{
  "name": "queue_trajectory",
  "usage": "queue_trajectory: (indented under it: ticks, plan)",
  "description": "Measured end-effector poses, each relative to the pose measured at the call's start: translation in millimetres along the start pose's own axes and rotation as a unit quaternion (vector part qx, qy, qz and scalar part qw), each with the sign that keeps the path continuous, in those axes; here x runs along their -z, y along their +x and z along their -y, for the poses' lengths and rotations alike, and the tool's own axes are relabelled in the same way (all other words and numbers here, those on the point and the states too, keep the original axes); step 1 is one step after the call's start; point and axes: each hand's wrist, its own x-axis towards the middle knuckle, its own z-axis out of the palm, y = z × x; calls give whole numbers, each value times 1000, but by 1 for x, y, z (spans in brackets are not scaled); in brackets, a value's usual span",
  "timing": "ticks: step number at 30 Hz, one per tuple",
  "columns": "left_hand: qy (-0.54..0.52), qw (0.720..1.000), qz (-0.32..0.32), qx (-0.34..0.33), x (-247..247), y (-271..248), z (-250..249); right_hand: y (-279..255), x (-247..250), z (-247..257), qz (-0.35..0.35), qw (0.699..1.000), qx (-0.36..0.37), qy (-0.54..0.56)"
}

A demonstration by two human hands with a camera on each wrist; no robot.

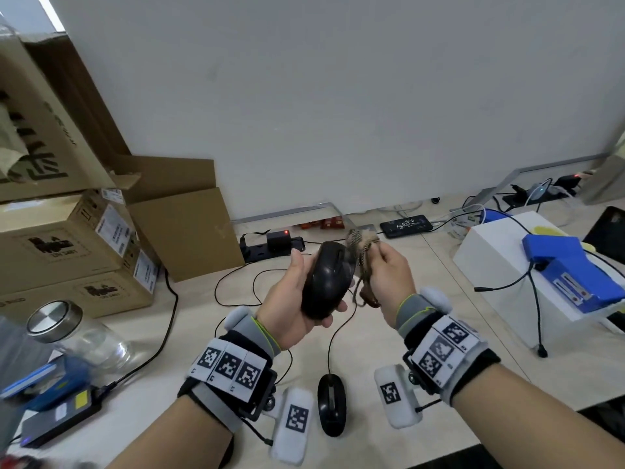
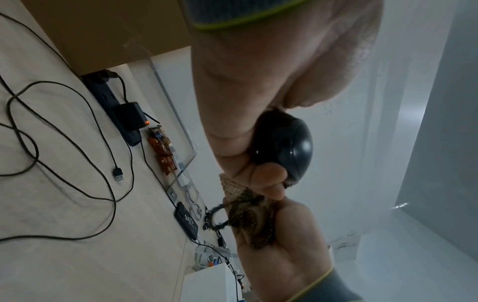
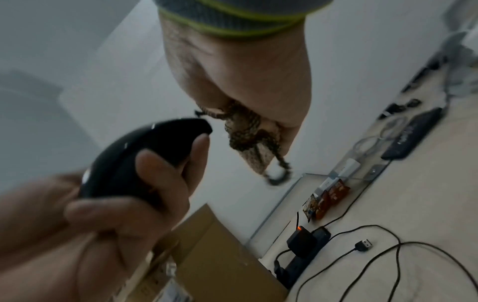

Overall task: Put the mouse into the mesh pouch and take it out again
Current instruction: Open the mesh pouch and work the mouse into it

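Left hand raised above the bench, fingers and thumb curled round a black mouse — held nose-up, glossy back turned toward the camera in the head view, thumb along its left side, fingertips showing under its lower end. Out of the pouch entirely; bare on every visible side.

Right hand level with it and just beside, closed on a bunched mesh pouch. Fabric brownish and netted, crumpled into a wad between thumb and fingers, a tuft sticking up above the knuckles, dark drawstring loops hanging below the palm. Pouch mouth not discernible — too scrunched to tell whether open or drawn. Upper edge of the mesh touching or nearly touching the mouse's right shoulder in the head view; from the right wrist view, a narrow gap between the two.

Lower on the bench, near the wrists: a second black mouse, corded, lying flat, its cable running away toward the back. Further back, a black power strip with a red light, loose black cables looped in front of it. Far left, stacked cardboard boxes and a clear glass jar with a metal lid. Right, a white box carrying a blue device.
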Motion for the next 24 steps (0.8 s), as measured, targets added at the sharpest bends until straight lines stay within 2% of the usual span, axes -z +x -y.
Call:
queue_trajectory:
  ticks: [2, 4, 6, 8, 11, 14, 17, 18, 19, 22, 24]
  plan:
    - [-25, 1000, -5, 4, 3, 0, -1, 2, 5, 2, 5, 995, -36, 89]
    - [-52, 999, -8, 10, 7, 0, -2, -2, 5, 9, -4, 995, -23, 98]
    - [-86, 996, -18, 11, 6, 2, -2, -11, 1, 19, -12, 997, 56, 47]
    - [-130, 990, -44, 5, 2, 6, -2, -27, -5, 23, 35, 985, 166, -27]
    - [-206, 974, -97, -1, 0, 11, -4, -53, -15, 10, 144, 934, 301, -127]
    - [-221, 970, -96, 21, 7, 10, -3, -62, -17, -6, 161, 893, 392, -151]
    - [-220, 970, -95, 27, 10, 10, -2, -55, -13, -13, 159, 866, 443, -169]
    - [-213, 972, -96, 24, 10, 11, -1, -51, -12, -10, 166, 867, 438, -168]
    - [-204, 973, -104, 25, 9, 11, 1, -46, -11, -5, 165, 882, 413, -158]
    - [-173, 977, -114, 38, 2, 11, 8, -29, -6, 7, 96, 951, 272, -110]
    - [-171, 978, -112, 37, -1, 11, 7, -31, -6, 10, 94, 961, 238, -103]
